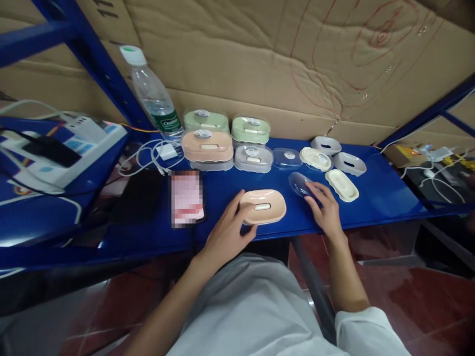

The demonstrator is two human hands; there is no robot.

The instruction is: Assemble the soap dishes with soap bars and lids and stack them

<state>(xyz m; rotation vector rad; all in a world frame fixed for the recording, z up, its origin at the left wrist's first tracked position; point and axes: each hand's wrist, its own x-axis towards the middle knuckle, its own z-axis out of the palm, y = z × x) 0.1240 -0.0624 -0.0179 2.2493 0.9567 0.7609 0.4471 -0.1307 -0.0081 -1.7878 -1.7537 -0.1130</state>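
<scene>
My left hand (234, 225) grips the left end of a peach soap box (272, 198) near the table's front edge, fingers at the rim and thumb low at the near side. A clear plastic lid (297, 182) is pinched between the thumb and fingers of my right hand (324, 210), tilted just right of the soap box. Behind it lie another clear lid (286, 159) and a cream tray with a round label (315, 159). A second cream tray (342, 186) rests beyond my right hand, near two grey box bases (350, 163).
Lidded soap boxes in green (256, 129), peach (200, 146) and grey (245, 157) stand at the back. On the left are a water bottle (156, 99), a white charger with cable (166, 151), a phone (187, 198) and a power strip (74, 153). Cardboard (260, 59) walls the back.
</scene>
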